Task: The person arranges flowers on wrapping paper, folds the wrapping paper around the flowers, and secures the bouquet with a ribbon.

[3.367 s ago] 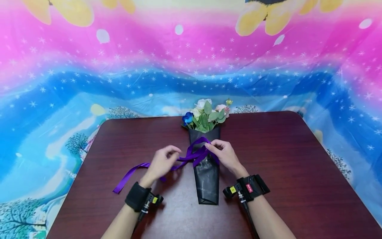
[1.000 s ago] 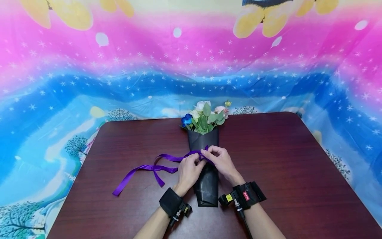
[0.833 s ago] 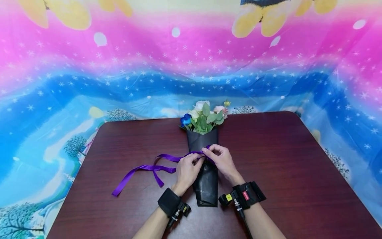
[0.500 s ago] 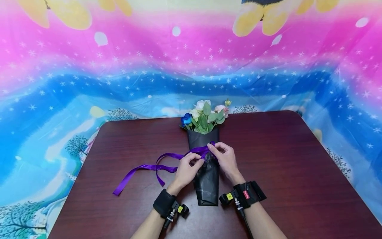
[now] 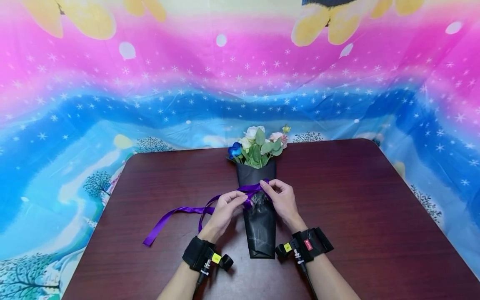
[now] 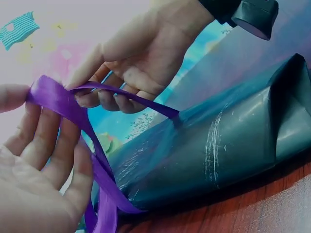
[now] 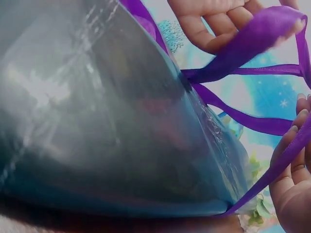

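Note:
A bouquet wrapped in black paper (image 5: 259, 237) lies in the middle of the table, its flowers (image 5: 258, 146) pointing away from me. Purple ribbon (image 5: 170, 214) crosses the wrap, and a long tail trails out to the left. My left hand (image 5: 222, 213), at the wrap's left edge, pinches a loop of ribbon between thumb and fingertips; the left wrist view shows this ribbon (image 6: 53, 97) raised above the paper. On the other side, my right hand (image 5: 283, 203) pinches another length of ribbon (image 6: 126, 94) near the top of the wrap. Part of the crossing is hidden behind the fingers.
The dark red-brown table (image 5: 337, 183) extends on both sides of the bouquet. Behind it hangs a printed cloth backdrop (image 5: 210, 75) in pink and blue. Wrist cameras on black straps (image 5: 196, 253) sit on both wrists, with cables running along the forearms.
From beside the bouquet, my left hand came in to the crossing, then drew back left and slightly down with ribbon pinched. My right hand stays nearly in place, and the ribbon crossing has spread open.

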`<control>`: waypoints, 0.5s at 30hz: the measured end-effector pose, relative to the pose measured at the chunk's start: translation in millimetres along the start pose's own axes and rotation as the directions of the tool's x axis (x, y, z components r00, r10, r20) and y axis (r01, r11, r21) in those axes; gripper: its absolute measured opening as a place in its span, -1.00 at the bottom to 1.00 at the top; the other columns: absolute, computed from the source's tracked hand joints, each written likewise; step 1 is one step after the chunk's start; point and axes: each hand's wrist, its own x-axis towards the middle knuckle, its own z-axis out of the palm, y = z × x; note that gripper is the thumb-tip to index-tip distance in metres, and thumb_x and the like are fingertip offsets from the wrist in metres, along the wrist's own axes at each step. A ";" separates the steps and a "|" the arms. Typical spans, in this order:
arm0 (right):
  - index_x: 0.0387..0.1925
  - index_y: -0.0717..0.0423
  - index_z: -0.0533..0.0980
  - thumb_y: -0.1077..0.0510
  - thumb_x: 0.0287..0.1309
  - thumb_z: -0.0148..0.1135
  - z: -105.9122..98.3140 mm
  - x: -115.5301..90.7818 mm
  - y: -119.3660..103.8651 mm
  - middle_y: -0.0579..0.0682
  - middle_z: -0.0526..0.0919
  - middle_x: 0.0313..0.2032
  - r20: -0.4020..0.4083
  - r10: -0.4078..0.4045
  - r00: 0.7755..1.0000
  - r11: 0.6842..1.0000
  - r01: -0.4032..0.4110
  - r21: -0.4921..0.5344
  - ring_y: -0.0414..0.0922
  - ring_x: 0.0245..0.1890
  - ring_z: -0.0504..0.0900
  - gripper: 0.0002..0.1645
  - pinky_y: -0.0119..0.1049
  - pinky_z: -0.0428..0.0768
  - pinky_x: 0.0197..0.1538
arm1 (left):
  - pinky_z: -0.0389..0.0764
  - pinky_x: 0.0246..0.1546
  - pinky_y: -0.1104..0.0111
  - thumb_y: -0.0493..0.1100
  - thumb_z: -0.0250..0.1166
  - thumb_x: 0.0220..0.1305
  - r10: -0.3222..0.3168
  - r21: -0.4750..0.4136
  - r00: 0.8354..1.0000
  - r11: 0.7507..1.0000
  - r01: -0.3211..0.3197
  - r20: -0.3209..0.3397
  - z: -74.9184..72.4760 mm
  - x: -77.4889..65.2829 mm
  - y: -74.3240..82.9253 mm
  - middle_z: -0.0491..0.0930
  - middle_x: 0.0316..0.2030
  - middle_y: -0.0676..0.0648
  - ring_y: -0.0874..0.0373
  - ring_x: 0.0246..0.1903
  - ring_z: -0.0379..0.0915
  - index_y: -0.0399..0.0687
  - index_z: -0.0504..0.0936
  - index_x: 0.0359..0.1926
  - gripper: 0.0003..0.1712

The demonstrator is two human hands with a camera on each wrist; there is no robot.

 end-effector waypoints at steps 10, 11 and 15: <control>-0.49 0.35 0.55 0.11 0.15 0.35 0.5 5.7 18.1 -0.13 0.41 -0.64 -0.010 0.009 1.000 1.000 -0.009 0.012 -0.22 -0.58 0.36 -0.67 -0.43 0.31 -0.51 | 0.48 -0.52 0.41 -0.16 0.11 0.41 -0.018 -0.044 0.985 0.999 0.026 0.169 -10.8 -4.6 5.5 0.52 -0.66 -0.01 0.19 -0.67 0.46 -0.22 0.53 -0.26 -0.80; -0.49 0.33 0.56 0.08 0.14 0.36 0.0 7.5 22.8 -0.13 0.41 -0.65 -0.025 0.010 1.000 1.000 -0.010 0.014 -0.22 -0.59 0.36 -0.66 -0.43 0.31 -0.52 | 0.49 -0.56 0.42 -0.15 0.09 0.42 -0.022 -0.064 0.981 0.997 0.035 0.194 -12.2 -5.3 7.3 0.48 -0.71 0.02 0.22 -0.73 0.41 -0.22 0.52 -0.27 -0.79; -0.51 0.25 0.55 0.03 0.12 0.38 -2.7 11.9 32.0 -0.13 0.41 -0.67 -0.084 -0.007 0.996 1.000 0.008 0.010 -0.25 -0.63 0.33 -0.64 -0.43 0.30 -0.53 | 0.46 -0.68 0.48 -0.11 0.06 0.44 -0.044 -0.115 0.953 0.990 0.081 0.299 -20.1 -7.7 16.9 0.29 -0.81 0.11 0.35 -0.87 0.18 -0.25 0.55 -0.27 -0.72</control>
